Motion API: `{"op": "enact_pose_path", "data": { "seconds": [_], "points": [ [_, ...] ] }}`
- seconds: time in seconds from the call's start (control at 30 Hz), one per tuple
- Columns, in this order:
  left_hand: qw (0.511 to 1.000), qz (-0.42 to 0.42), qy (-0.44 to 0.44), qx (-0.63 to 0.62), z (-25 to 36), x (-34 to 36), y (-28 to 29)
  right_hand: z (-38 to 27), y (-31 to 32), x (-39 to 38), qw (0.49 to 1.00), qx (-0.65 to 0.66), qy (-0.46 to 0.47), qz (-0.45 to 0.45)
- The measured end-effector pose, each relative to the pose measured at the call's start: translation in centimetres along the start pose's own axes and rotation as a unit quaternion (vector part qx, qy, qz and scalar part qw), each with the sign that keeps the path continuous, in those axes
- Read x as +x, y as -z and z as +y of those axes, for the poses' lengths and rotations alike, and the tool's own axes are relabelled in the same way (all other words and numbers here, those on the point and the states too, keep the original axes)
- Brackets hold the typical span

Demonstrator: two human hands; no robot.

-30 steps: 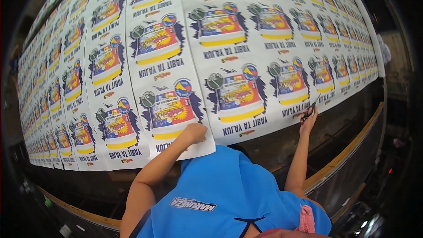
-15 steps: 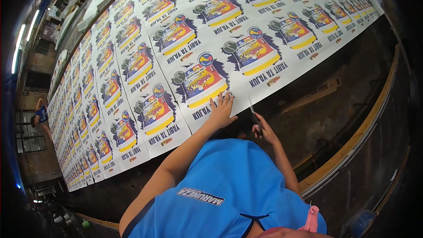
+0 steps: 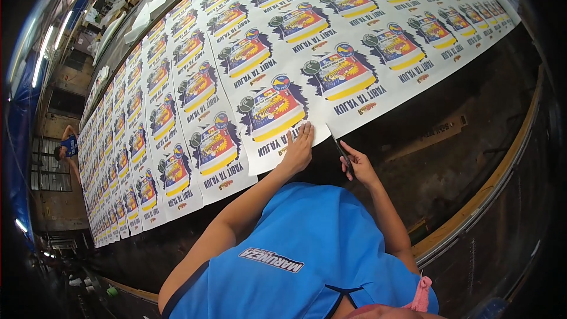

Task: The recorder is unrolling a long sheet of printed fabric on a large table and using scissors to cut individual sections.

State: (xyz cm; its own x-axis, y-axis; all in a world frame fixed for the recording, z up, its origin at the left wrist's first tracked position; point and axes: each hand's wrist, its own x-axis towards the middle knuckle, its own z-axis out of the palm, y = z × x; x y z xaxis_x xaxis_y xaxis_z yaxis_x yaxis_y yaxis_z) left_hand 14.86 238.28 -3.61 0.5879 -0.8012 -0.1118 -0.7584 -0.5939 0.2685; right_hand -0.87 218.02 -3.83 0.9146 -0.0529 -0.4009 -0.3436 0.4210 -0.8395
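A long white printed sheet [image 3: 396,100] with repeated colourful jersey-like graphics covers the table, split into strips toward the left. My left hand [image 3: 298,150] lies on it near the front edge, fingers extended and pressing beside a printed graphic. Just right of it, my right hand [image 3: 358,163] grips dark-handled scissors [image 3: 345,158], whose pale blades point up into the paper's front edge. Below both hands is the blue shirt front on my body.
A co-worker in blue [image 3: 67,145] leans at the far left end. Loose white material [image 3: 150,9] lies along the back side. A dark frame with a wooden rail [image 3: 466,212] curves below the sheet at right. A blue tarp [image 3: 20,142] hangs at far left.
My left hand went from pinching the paper's edge to lying extended on it. My right hand brought the scissors leftward, close beside it. The view shifted, revealing the co-worker.
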Motion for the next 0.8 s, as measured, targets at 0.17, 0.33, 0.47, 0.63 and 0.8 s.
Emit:
{"op": "enact_pose_path", "data": {
  "seconds": [0.17, 0.33, 0.47, 0.63, 0.8],
  "points": [
    [1.0, 0.011, -0.022, -0.019, 0.1, -0.2, 0.3, -1.2, -0.7, 1.7, 1.0, -0.017, 0.014, -0.016],
    [0.999, -0.033, -0.018, -0.021, -0.4, 0.2, 1.2, -1.0, -0.8, 4.4, 1.0, -0.007, 0.012, -0.024],
    [0.998, -0.055, -0.038, 0.002, -0.8, 0.2, 2.6, 0.9, -0.2, 5.6, 0.999, 0.024, 0.032, -0.021],
    [0.992, -0.12, -0.047, 0.002, -1.5, 1.2, 4.8, 1.4, -0.3, 8.4, 0.997, 0.049, 0.06, -0.027],
    [0.965, -0.229, -0.041, -0.118, -2.7, 2.8, 7.4, -1.7, -0.2, 13.8, 0.999, -0.026, 0.022, -0.036]
  ]
}}
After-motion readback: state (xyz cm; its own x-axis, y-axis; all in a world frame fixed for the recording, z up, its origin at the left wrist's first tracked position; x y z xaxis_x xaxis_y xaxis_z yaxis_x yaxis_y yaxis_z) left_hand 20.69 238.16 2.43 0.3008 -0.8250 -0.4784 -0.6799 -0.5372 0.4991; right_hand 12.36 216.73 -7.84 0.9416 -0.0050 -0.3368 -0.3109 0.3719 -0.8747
